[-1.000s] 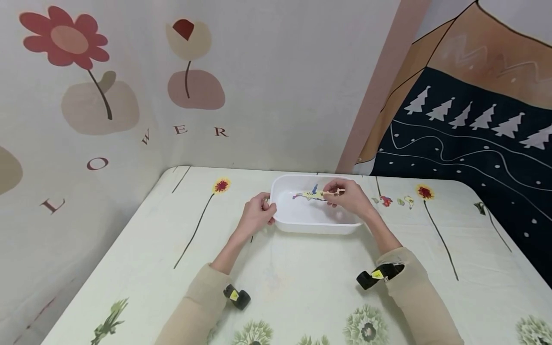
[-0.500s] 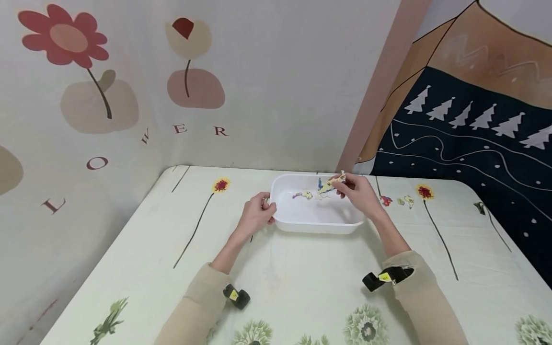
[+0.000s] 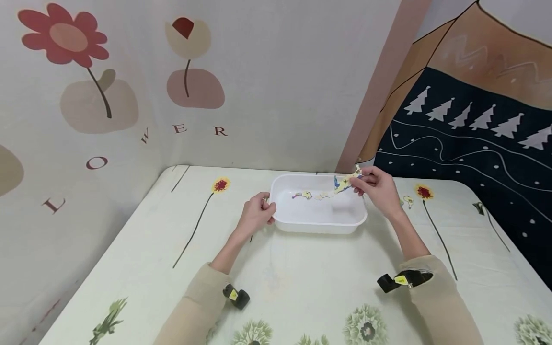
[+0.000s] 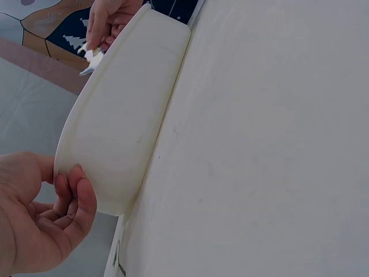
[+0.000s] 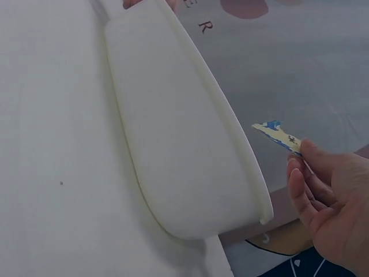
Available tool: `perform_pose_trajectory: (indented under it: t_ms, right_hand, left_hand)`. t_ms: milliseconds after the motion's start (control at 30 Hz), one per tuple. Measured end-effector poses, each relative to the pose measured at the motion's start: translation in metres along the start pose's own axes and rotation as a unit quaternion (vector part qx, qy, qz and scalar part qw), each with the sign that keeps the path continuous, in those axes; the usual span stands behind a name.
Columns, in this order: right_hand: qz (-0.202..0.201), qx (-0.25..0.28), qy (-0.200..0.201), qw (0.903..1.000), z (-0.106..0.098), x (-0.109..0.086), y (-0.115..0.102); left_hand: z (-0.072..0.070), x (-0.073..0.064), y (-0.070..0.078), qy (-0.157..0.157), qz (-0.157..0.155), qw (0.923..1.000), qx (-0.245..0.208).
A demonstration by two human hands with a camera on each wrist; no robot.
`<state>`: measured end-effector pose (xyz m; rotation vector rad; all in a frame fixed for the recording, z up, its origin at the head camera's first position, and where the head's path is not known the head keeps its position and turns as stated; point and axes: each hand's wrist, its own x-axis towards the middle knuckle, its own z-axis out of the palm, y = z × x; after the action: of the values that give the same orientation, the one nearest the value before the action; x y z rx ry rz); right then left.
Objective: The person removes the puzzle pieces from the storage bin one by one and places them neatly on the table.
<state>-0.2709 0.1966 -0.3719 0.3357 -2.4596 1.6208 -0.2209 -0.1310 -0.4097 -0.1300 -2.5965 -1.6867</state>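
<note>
shifted since the earlier frame: right hand point(image 3: 381, 191) and its yellow-and-blue piece point(image 3: 344, 183), now further right; left hand point(image 3: 256, 212) and white tray point(image 3: 319, 226) look unmoved.

tabletop point(image 3: 276, 282) carries the tray. judged light, stiff plastic, smooth enough to slide if nudged; best taken by the rim, as the left hand does, fingers curled and pinching it at the left end.

right hand: thumb and fingers closed on one end of the piece, raised above the tray's right end, far end hanging free. looks thin, flat, very light, fairly rigid; narrow projections probably snap first, so grip the broad body.

smallest: multicoloured piece point(image 3: 302, 195) and pale piece point(image 3: 322, 196) on tray floor, apart. lying flat, likely awkward to lift; pinch by opposite edges.
</note>
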Motion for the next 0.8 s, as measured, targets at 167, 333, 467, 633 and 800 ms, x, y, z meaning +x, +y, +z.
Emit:
perform_pose_trajectory:
  t_ms: [167,333,467,633,800]
  right_hand:
    - [-0.013,0.012,0.03,0.9994,-0.017,-0.002,0.008]
    - [-0.001,0.012,0.046,0.9989,-0.036,-0.006,0.015]
    - [0.002,0.01,0.047,0.9988,-0.052,-0.008,0.022]
    - [0.009,0.011,0.049,0.9987,-0.072,-0.011,0.031]
    - [0.038,-0.036,0.054,0.9972,-0.09,-0.016,0.038]
  left_hand:
    - [0.0,0.0,0.0,0.001,-0.003,1.0,0.001]
    - [0.0,0.0,0.0,0.002,-0.01,0.9999,0.001]
    - [0.0,0.0,0.0,0.003,-0.013,0.9999,0.005]
    - [0.0,0.001,0.0,0.004,-0.013,0.9999,0.007]
    - [0.0,0.001,0.0,0.002,-0.017,0.9998,0.006]
